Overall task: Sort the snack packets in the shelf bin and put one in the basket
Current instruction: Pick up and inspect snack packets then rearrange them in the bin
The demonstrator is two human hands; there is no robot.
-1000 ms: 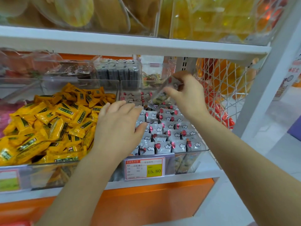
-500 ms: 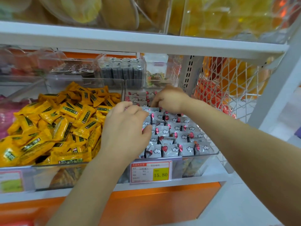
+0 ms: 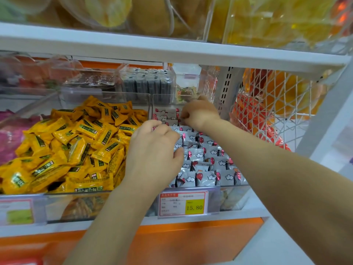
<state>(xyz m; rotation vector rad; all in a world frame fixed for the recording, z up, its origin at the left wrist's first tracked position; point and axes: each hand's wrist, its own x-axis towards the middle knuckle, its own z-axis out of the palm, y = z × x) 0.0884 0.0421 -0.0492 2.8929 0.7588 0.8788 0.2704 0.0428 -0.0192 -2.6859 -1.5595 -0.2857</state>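
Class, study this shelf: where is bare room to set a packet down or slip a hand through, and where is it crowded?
Free: the white ledge between the clear bin and the wire mesh; the gap between the heaped yellow packets and the upper shelf. Crowded: grey packets fill the clear bin, left hand and right hand among them.

before me, yellow packets (image 3: 76,150) heaped in the left bin (image 3: 57,204); a price tag (image 3: 183,205) reading 15.80 on the shelf edge (image 3: 240,219); orange bags (image 3: 246,109) behind a white wire rack (image 3: 267,119).

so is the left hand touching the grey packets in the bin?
Touching. Head view: left hand rests on the grey packets, thumb against one.
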